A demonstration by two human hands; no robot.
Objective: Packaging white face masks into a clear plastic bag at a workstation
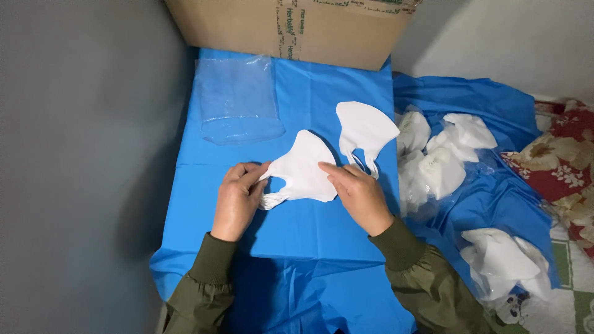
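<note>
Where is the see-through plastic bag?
In the head view, the clear plastic bag lies flat on the blue cloth, up and to the left of both hands, just in front of the cardboard box.

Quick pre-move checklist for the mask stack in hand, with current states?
1. Left hand pinches the ear-loop end of the mask stack: ok.
2. Right hand fingertips rest on the stack's right edge: ok.
3. Stack edges aligned: cannot tell; layers fan slightly at the lower left.
4. Spare mask lies apart from the stack: ok.
5. Clear plastic bag lies flat on the blue sheet, within reach; mouth open: cannot tell.
6. Loose mask pile stays off the work area: ok.
</note>
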